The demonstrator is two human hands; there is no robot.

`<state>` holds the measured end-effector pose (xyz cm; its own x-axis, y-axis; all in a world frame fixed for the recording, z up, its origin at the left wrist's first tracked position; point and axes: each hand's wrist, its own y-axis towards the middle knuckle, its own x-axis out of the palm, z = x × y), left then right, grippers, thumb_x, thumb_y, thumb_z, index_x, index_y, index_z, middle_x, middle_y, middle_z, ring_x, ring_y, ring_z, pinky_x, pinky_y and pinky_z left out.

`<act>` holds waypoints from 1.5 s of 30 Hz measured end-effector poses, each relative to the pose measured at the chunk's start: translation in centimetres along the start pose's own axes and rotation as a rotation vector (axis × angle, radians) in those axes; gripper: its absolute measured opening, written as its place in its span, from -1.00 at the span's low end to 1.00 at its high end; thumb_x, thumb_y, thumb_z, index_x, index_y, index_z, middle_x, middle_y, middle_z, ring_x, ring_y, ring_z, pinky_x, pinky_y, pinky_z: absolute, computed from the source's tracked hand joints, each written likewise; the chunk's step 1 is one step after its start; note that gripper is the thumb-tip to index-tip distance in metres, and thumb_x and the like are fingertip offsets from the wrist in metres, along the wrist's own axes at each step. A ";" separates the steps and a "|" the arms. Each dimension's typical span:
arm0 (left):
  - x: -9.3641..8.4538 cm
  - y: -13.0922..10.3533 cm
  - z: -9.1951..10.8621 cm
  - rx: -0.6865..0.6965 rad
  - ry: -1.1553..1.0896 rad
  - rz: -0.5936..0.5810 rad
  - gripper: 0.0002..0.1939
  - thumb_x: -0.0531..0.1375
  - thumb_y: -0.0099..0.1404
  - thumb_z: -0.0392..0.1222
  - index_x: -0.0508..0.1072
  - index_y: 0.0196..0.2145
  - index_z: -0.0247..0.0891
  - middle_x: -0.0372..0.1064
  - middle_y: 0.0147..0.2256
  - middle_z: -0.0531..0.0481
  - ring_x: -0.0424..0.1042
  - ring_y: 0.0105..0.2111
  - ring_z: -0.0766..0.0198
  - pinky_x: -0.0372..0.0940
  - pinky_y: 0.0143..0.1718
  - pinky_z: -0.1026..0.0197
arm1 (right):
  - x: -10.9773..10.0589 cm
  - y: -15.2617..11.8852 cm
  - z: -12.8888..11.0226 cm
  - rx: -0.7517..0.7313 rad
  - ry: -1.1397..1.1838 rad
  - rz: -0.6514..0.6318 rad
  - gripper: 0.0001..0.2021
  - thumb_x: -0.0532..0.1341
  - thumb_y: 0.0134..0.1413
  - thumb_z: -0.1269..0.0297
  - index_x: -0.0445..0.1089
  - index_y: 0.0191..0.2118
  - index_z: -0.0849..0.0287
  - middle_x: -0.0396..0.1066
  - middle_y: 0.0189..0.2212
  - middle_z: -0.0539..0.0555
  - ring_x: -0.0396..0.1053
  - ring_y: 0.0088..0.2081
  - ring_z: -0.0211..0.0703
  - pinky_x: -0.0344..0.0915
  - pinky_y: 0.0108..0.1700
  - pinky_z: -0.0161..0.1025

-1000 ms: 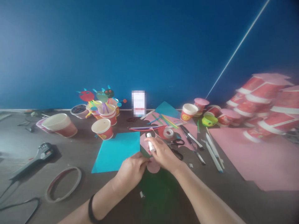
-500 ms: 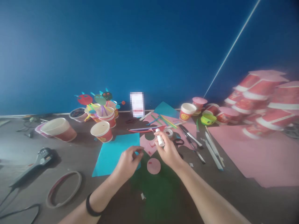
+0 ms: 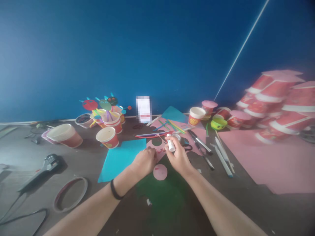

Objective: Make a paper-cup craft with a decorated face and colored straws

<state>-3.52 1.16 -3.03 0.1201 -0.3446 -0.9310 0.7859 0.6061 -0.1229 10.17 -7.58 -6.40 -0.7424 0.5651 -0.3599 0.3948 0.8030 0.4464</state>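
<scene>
In my right hand [image 3: 180, 159] is a small white bottle [image 3: 170, 143], gripped between thumb and fingers and tilted. My left hand [image 3: 145, 160] is closed over the near edge of a cut pink paper [image 3: 150, 143], its fingertips by small red paper bits [image 3: 159, 151]. Whatever it pinches, if anything, is hidden. Just below both hands lies a pink paper circle [image 3: 160, 172] with a red piece on it. A cyan paper sheet [image 3: 115, 164] reaches under my left hand.
Left are paper cups [image 3: 107, 137], a hot glue gun [image 3: 46, 167] with its cord and a tape ring [image 3: 57, 198]. Pens [image 3: 201, 142] and a large pink sheet [image 3: 261, 164] lie right. Stacked red cups [image 3: 270, 105] stand behind. Cups with caterpillar-like paper figures [image 3: 90, 105] stand back left.
My left hand has moved right and forward onto the pink paper, its fingers now curled down. My right hand still holds the white bottle, shifted slightly.
</scene>
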 end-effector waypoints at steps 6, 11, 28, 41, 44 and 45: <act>0.1 0.2 -0.7 0.047 -0.041 0.014 -0.88 0.08 0.15 -0.29 0.42 -0.42 -0.31 0.43 -0.38 -0.11 0.42 -0.38 0.18 0.18 -0.37 0.22 | 0.1 -0.1 -0.1 -0.016 -0.008 -0.007 -0.68 0.04 0.09 0.48 0.19 -0.01 0.16 0.41 -0.28 0.10 0.41 -0.19 -0.13 0.25 -0.02 -0.12; 0.0 0.1 -1.2 0.065 -0.341 0.082 -0.90 0.09 0.14 -0.28 0.39 -0.46 -0.28 0.42 -0.48 0.00 0.37 -0.45 0.27 0.17 -0.42 0.27 | 0.1 -0.2 -0.5 0.018 0.020 -0.030 -0.65 0.04 0.07 0.50 0.19 0.00 0.15 0.41 -0.22 0.13 0.41 -0.19 -0.12 0.29 -0.07 -0.15; 0.6 -0.3 -1.8 -0.173 -1.165 0.049 -0.69 0.27 0.04 -0.16 0.33 -0.28 -0.34 0.34 -0.52 0.10 0.16 -0.69 0.50 0.01 -0.74 0.42 | 0.5 -0.3 -1.7 0.156 0.233 -0.121 -0.64 0.11 0.04 0.44 0.16 -0.01 0.13 0.37 -0.37 -0.01 0.37 -0.32 -0.20 0.29 -0.13 -0.19; 0.8 -0.8 -1.2 -0.166 -1.175 0.052 -0.69 0.27 0.06 -0.16 0.31 -0.27 -0.33 0.38 -0.49 0.04 0.23 -0.65 0.45 0.05 -0.75 0.44 | 1.0 -0.7 -2.2 0.101 0.220 -0.126 -0.59 0.15 0.00 0.46 0.16 0.01 0.15 0.34 -0.31 0.03 0.36 -0.27 -0.20 0.27 -0.08 -0.19; 0.9 -0.8 -1.2 -0.157 -1.180 0.041 -0.71 0.26 0.06 -0.17 0.31 -0.27 -0.32 0.38 -0.48 0.04 0.23 -0.64 0.45 0.05 -0.75 0.44 | 1.2 -0.8 -2.1 0.075 0.193 -0.115 -0.61 0.13 0.02 0.46 0.16 0.02 0.16 0.34 -0.33 0.03 0.36 -0.26 -0.19 0.25 -0.04 -0.16; 1.0 -0.8 -1.2 -0.152 -1.180 0.039 -0.71 0.26 0.07 -0.16 0.32 -0.27 -0.32 0.37 -0.48 0.05 0.21 -0.64 0.46 0.04 -0.75 0.44 | 1.2 -0.9 -2.1 0.070 0.184 -0.112 -0.62 0.12 0.04 0.45 0.15 0.02 0.17 0.33 -0.34 0.02 0.36 -0.27 -0.19 0.24 -0.04 -0.16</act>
<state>-4.77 1.16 -4.30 0.6888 -0.7230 -0.0531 0.6991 0.6819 -0.2150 7.80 -8.00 -5.46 -0.8674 0.4329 -0.2452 0.3365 0.8735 0.3520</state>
